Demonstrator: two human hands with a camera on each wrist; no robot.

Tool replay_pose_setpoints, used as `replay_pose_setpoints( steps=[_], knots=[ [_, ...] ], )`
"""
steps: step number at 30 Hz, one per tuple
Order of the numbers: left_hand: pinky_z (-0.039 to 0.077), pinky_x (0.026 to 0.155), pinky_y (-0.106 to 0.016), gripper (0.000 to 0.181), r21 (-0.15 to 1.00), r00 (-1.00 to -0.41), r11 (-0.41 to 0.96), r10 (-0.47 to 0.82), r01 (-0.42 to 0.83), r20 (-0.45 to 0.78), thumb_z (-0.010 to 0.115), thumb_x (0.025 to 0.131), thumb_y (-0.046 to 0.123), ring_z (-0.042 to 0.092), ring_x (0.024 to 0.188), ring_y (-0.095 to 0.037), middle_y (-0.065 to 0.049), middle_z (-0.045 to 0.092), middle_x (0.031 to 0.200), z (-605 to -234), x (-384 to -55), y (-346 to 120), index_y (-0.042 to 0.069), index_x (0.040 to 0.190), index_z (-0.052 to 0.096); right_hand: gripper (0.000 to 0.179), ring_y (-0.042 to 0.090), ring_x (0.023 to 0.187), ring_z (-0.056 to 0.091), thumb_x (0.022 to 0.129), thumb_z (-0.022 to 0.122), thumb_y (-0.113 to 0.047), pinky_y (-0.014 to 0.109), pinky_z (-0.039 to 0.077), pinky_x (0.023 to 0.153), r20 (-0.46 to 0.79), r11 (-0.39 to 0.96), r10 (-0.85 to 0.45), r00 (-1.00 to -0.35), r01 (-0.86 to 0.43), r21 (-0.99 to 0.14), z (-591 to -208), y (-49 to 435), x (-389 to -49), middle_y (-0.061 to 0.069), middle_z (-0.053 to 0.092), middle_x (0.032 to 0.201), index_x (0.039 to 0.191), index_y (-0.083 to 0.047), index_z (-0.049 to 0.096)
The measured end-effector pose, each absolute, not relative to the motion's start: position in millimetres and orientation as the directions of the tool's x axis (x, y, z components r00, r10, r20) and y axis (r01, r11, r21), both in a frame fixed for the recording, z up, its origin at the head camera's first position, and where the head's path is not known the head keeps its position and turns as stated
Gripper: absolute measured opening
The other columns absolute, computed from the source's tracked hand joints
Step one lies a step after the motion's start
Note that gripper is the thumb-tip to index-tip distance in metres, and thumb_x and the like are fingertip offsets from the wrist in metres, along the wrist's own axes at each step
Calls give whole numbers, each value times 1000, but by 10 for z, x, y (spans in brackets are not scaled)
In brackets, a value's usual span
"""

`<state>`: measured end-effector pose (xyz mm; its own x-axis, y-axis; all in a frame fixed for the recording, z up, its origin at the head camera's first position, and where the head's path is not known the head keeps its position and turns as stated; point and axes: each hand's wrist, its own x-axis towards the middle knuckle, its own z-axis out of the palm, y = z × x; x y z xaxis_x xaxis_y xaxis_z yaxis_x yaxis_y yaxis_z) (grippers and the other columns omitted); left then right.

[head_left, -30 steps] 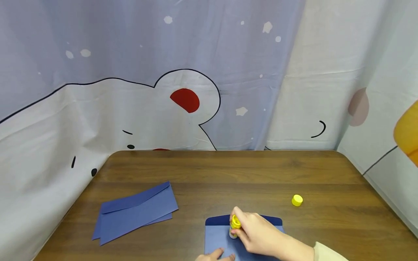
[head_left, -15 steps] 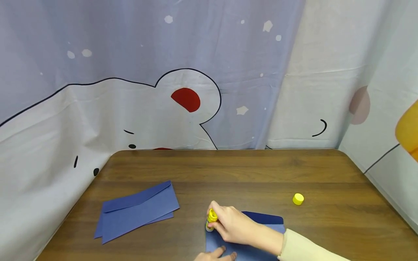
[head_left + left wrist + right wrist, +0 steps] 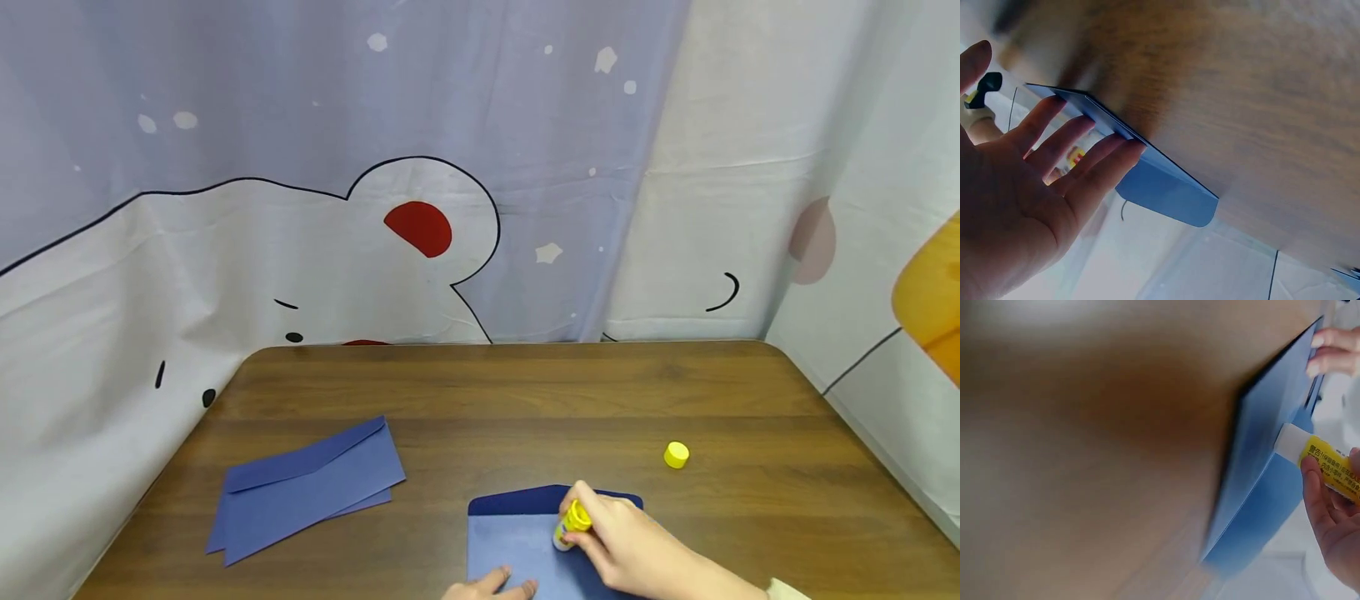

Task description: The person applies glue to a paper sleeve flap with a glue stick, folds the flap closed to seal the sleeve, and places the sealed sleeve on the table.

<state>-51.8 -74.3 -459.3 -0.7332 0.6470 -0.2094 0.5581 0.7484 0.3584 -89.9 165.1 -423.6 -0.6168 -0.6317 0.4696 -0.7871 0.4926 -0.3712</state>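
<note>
A blue envelope lies at the table's front in the head view, its darker flap unfolded away from the person. My right hand grips a yellow glue stick, tilted, its white end down at the envelope just below the flap fold. The right wrist view shows that white end against the blue paper, with thumb and fingers round the yellow labelled barrel. On the envelope's near left part rest the spread fingers of my left hand; the head view cuts off the rest of that hand.
Two more blue envelopes lie overlapped and slanted on the left of the wooden table. A yellow cap stands at the right. Behind the table hangs a printed curtain.
My right hand first slid the glue stick left to the envelope's left corner, then back right past the middle. The left hand stays on the envelope. The head view has shifted slightly.
</note>
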Motion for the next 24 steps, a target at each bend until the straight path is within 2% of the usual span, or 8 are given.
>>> replay_pose_setpoints(
  steps=[2,4,8,11,16,21,23,24],
  knots=[
    [55,75,-31,40,395,-728,788,601,472,-330,57,91,48,68,94,-24,-2,62,128,-4559,-532,-735,43,131,55,29,-8,74,54,83,70,-2,6,42,63,476,528,-599,-644,-764,-370,-4238,1835,-859,-14,60,86,103,-11,51],
    [56,76,-34,41,413,-717,792,596,450,-362,57,91,48,68,97,-26,-2,61,130,-4535,-535,-744,42,132,54,32,-8,74,54,80,71,1,6,42,62,480,570,-564,-672,-738,-362,-4238,2001,-823,-14,61,86,103,-10,51],
    [57,74,-35,42,439,-711,770,618,463,-334,57,92,47,69,94,-29,-5,61,129,-4512,-529,-779,39,133,55,37,-9,71,52,74,74,4,6,39,59,482,648,-509,-713,-686,-332,-4235,2225,-773,-17,60,83,100,-11,51],
    [57,71,-32,43,415,-696,730,668,544,-262,56,92,48,70,90,-28,-6,63,127,-4508,-532,-805,36,133,56,37,-10,69,49,72,75,4,6,38,58,493,677,-483,-724,-666,-315,-4238,2256,-786,-19,57,81,97,-11,51],
    [55,64,-24,45,310,-627,630,769,712,-124,54,93,50,71,84,-17,-4,65,123,-4507,-531,-829,31,134,57,37,-8,71,53,71,77,3,8,41,60,548,642,-490,-678,-706,-299,-4271,2091,-893,-17,59,83,96,-9,52],
    [54,64,-20,43,299,-636,649,756,700,-152,54,93,50,68,81,-10,-4,65,120,-4511,-549,-792,33,133,56,34,-3,77,60,76,75,-1,9,46,66,544,570,-555,-629,-764,-303,-4307,1872,-937,-12,62,88,101,-8,52],
    [53,64,-19,43,309,-637,652,753,692,-162,55,93,49,67,79,-9,-4,64,120,-4508,-548,-788,33,133,56,33,-4,76,59,78,74,-2,9,46,66,526,562,-570,-631,-767,-310,-4299,1858,-912,-12,61,88,102,-8,51],
    [52,62,-18,43,299,-624,629,772,718,-124,56,93,48,67,77,-7,-4,65,119,-4512,-545,-793,31,132,57,33,-5,75,57,78,74,-2,8,45,65,515,570,-570,-640,-760,-312,-4288,1876,-895,-13,60,87,101,-9,51]
  ],
)
